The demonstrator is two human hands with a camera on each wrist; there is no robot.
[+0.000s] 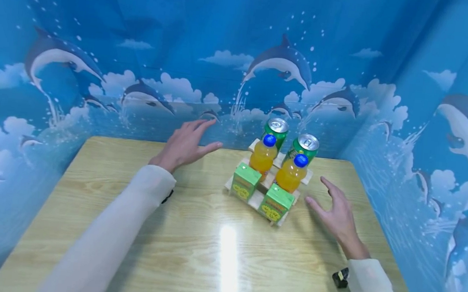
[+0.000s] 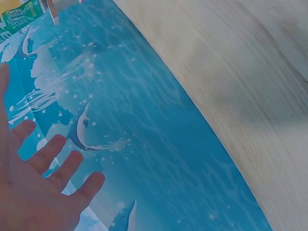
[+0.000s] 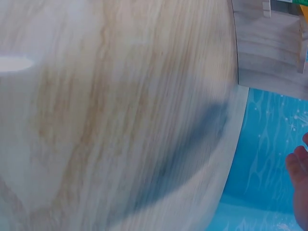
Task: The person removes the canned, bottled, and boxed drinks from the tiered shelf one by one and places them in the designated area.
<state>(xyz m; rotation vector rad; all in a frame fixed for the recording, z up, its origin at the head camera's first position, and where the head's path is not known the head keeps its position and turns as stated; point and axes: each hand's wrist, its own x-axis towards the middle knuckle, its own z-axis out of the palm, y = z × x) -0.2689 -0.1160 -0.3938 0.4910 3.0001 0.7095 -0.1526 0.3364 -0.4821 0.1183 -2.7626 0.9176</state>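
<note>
A small stepped wooden rack [image 1: 256, 199] stands on the table, turned at an angle. Its top step bears two green cans [image 1: 275, 130], the middle step two orange drink bottles [image 1: 263, 157] with blue caps, the lowest two green juice boxes [image 1: 276, 203]. My left hand [image 1: 185, 143] hovers left of the rack, fingers spread, touching nothing. To the right of the rack is my right hand [image 1: 337, 215], thumb and fingers apart and holding nothing. Spread fingers [image 2: 86, 187] of the left hand show in the left wrist view; only part of the right hand [image 3: 301, 178] enters the right wrist view.
A pale wooden table [image 1: 190, 250] carries the rack near its far edge. Blue curtains [image 1: 177, 32] printed with dolphins close in the back and both sides. A dark band with a small black device [image 1: 340, 277] sits at my right wrist.
</note>
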